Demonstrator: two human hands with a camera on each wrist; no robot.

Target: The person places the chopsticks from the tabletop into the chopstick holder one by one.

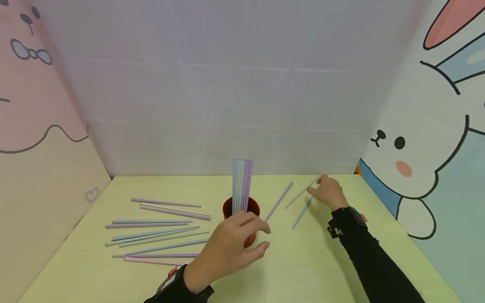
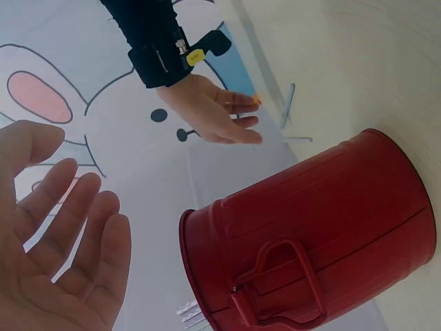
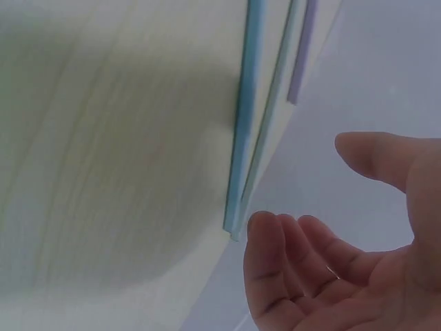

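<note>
My left hand is beside the near side of a red metal bucket with a side handle, its fingers relaxed and apart from the bucket in the left wrist view. A bundle of thin pastel sticks stands upright in the bucket, partly behind that hand. Farther right, my right hand hovers over the far ends of a blue stick and a pale green stick. In the right wrist view its thumb and fingers are spread apart with nothing between them. A purple stick lies left of these two.
Several blue, green, purple, white and pink sticks lie roughly sideways on the left of the pale yellow table. A white back wall and cartoon-printed side panels enclose the table.
</note>
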